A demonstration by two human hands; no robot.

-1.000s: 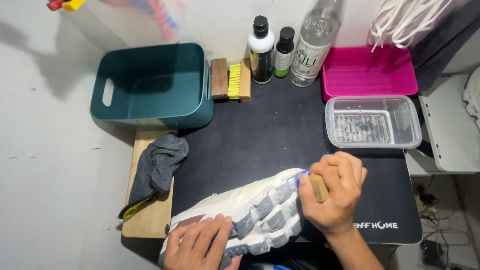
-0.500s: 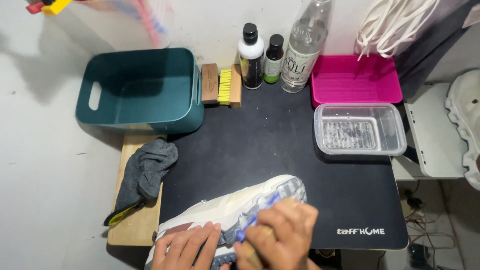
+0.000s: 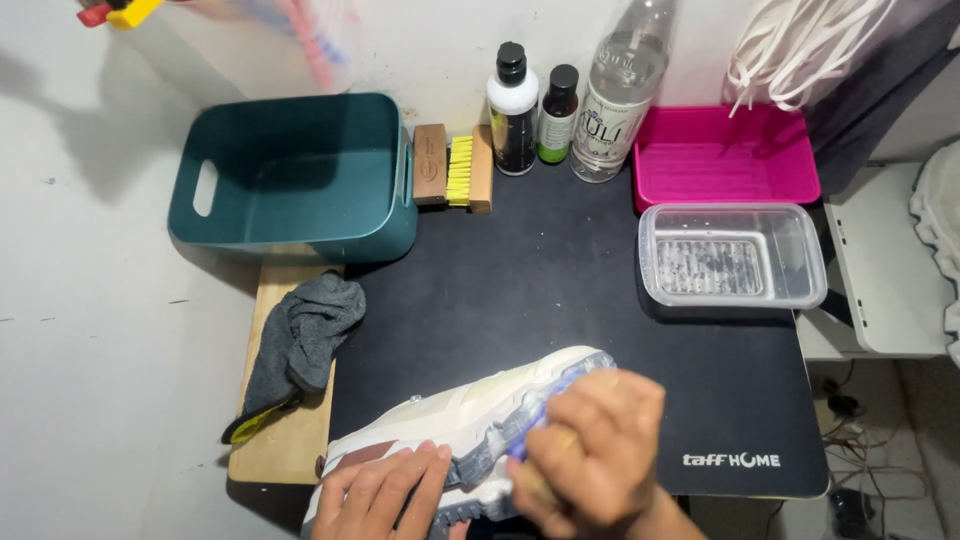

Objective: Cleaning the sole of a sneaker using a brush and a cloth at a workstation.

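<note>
Two hands work at the lower edge of the view, and we see both on one pale sneaker [image 3: 470, 420] that lies on its side, sole turned toward the right hand, at the near edge of a black mat [image 3: 560, 290]. The left hand [image 3: 385, 495] lies flat, fingers spread and extended, pressing on the heel end of the sneaker. The right hand [image 3: 590, 455] is curled shut around a small tan object, most likely a brush handle, which we cannot identify with certainty because the fingers hide nearly all of it; this hand rests against the grey-blue sole near the toe. The two hands sit just beside each other, with the sole between them.

Left of the mat we note a wooden board [image 3: 285, 450] carrying a crumpled grey cloth [image 3: 300, 340]. Beyond the board stands a teal bin [image 3: 300, 175] with a handle slot in its wall. Just beside the bin, at the far edge of the mat, lie two wooden brushes [image 3: 455, 168], one with yellow bristles. Next in line stand a white bottle with a black cap [image 3: 512, 110], a smaller dark bottle [image 3: 558, 115] and a tall clear bottle [image 3: 620, 95]. To the right we see a pink tray [image 3: 725, 155] and, nearer, a clear plastic container [image 3: 730, 255]. White laces [image 3: 800, 50] hang above the pink tray.
</note>
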